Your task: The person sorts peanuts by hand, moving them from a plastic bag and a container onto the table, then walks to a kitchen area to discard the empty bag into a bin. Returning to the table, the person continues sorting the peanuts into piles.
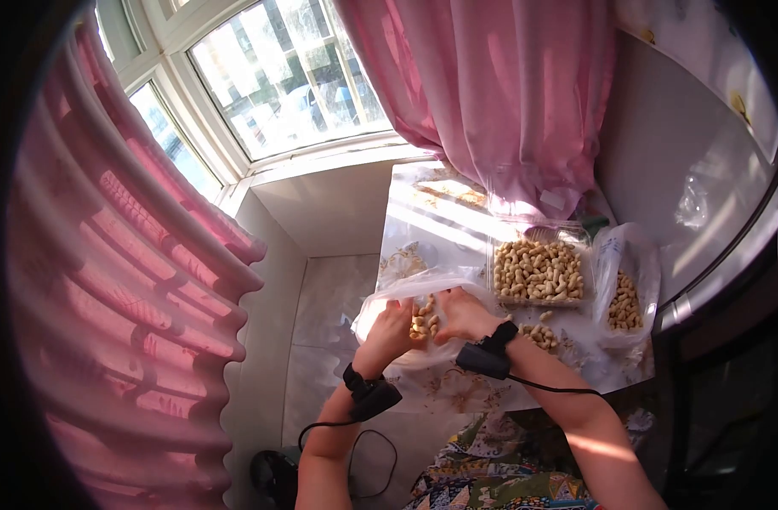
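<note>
1 clear plastic bag (389, 293), holding unshelled peanuts (423, 324), is laid at the near edge of the cloth-covered table (440, 229). It is gripped at its mouth by the left hand (391, 330), fingers curled on the film, while the right hand (464, 314) is set against the opposite side, fingers bent inward; whether it grasps anything cannot be told. 1 clear tray (586, 293) heaped with peanuts is placed just right of the bag, 1 second bag (614, 251) beyond it, and loose peanuts (539, 337) are scattered near the right wrist.
</note>
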Tool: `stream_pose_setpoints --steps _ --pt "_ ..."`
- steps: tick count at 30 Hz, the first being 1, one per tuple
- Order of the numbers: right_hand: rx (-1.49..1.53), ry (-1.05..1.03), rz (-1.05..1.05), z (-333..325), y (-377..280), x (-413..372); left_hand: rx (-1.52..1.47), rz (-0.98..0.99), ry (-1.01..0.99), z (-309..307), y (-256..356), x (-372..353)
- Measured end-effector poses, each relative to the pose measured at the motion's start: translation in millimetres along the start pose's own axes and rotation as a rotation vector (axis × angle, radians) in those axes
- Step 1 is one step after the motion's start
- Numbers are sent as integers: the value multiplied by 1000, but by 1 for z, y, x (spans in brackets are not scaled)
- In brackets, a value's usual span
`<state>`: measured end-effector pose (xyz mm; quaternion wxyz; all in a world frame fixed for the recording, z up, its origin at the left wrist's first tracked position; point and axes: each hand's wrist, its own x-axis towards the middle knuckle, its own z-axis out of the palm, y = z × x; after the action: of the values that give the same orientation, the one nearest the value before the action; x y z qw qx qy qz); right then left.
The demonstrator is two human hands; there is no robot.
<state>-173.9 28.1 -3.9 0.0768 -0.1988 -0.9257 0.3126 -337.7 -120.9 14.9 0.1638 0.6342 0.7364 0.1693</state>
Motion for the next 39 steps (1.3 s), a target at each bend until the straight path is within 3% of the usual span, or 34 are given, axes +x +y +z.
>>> stream_pose_setpoints --steps 7,10,12,16,18,22,25,28,31,35,39 --pt "100 -19 5 -2 -12 3 -200 -10 60 2 1 7" --pt "129 33 17 7 -6 3 -221 4 96 2 2 5" --pt "126 165 -98 7 -7 3 -229 13 142 9 0 4" --pt "300 84 -57 -1 -16 2 -346 54 162 13 -2 12" --pt "402 145 -139 4 -17 2 -438 -2 121 1 12 12" --pt "425 188 -103 14 -22 0 -547 -88 84 -23 43 6" --pt "443 351 -116 16 -29 1 -669 -68 146 -4 32 6" --pt "504 276 -12 4 -42 -7 -487 -35 276 7 31 5" --pt "416 367 -78 -7 -53 -17 -383 22 362 3 43 -3" --pt "321 448 -127 -32 -70 -48 -460 46 393 -14 89 -18" --pt "245 443 18 -67 -71 -97 -445 122 386 -3 137 -10"
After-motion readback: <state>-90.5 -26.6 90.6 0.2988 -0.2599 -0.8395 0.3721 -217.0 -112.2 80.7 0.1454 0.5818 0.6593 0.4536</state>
